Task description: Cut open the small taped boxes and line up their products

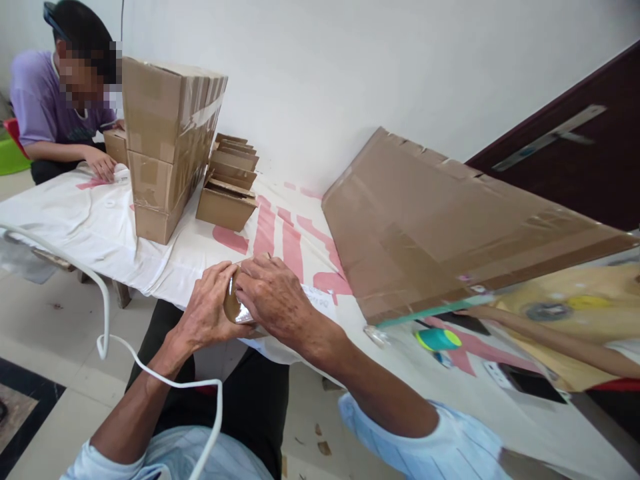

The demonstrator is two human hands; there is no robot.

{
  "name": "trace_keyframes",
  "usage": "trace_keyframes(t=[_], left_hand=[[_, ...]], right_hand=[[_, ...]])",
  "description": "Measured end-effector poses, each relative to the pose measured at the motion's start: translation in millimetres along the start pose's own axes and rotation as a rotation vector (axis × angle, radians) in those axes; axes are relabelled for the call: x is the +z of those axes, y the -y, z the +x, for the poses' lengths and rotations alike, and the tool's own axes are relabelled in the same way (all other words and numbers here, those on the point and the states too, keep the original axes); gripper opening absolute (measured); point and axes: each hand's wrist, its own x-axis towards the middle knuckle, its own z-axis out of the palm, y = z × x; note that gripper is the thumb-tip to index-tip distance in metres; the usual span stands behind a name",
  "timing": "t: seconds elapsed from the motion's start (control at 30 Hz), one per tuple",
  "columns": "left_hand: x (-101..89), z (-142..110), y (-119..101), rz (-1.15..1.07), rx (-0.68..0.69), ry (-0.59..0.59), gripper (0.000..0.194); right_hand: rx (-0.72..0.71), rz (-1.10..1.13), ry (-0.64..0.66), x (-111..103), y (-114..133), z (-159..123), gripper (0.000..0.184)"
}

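My left hand [207, 310] and my right hand [273, 297] are both closed around a roll of brown packing tape [234, 308] at the near edge of the table. The left hand grips the roll from the left. The right hand's fingers pinch at the roll's surface from the right. Most of the roll is hidden by my fingers. The hands rest over a white cloth with red markings [270, 233] that covers the table.
A large flattened cardboard sheet [430, 220] leans over the table's right side. Stacked taped cartons [165, 143] and small open boxes [227, 190] stand at the far left. Another person [55, 107] sits behind them. A white cable [107, 313] hangs at the left.
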Motion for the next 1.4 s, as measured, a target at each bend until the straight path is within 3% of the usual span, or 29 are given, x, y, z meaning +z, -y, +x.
trace_keyframes(t=[0.17,0.5,0.6,0.7,0.8,0.93,1.03,1.17,1.3,1.4], left_hand=[[-1.4,-0.2,-0.8,0.004,-0.009,0.016,0.116],[-0.1,0.4,-1.2,-0.018,-0.045,0.020,0.114],[0.2,-0.4,0.5,-0.013,-0.026,0.012,0.109],[-1.4,-1.7,1.7,0.005,-0.047,0.025,0.110],[-4.6,-2.4,4.0,0.014,-0.084,0.052,0.117],[-12.7,-1.7,13.6,-0.005,-0.085,0.065,0.118],[-24.5,-2.0,27.8,-0.063,-0.117,0.063,0.112],[-43.0,-2.7,58.0,-0.156,-0.268,0.073,0.106],[-53.2,-1.8,85.0,-0.275,-0.358,0.050,0.117],[-58.2,0.4,87.2,-0.344,-0.412,0.076,0.114]], right_hand=[[-0.004,-0.014,0.017,0.7,0.8,1.0,0.022],[-0.050,0.041,-0.060,11.6,-1.9,-0.8,0.016],[-0.034,0.234,-0.129,8.8,-3.6,-0.8,0.007],[0.059,0.618,-0.232,-4.1,-6.3,-4.6,0.019],[0.201,0.949,-0.318,-17.2,-11.8,-13.6,0.018],[0.371,1.143,-0.434,-17.5,-24.1,-28.2,0.025],[0.462,1.191,-0.531,-6.1,-40.2,-42.3,0.032],[0.663,1.092,-0.651,22.8,-78.0,-79.0,0.035],[0.913,0.968,-0.713,72.6,-117.9,-137.0,0.033],[1.102,0.935,-0.696,116.8,-133.9,-177.1,0.034]])
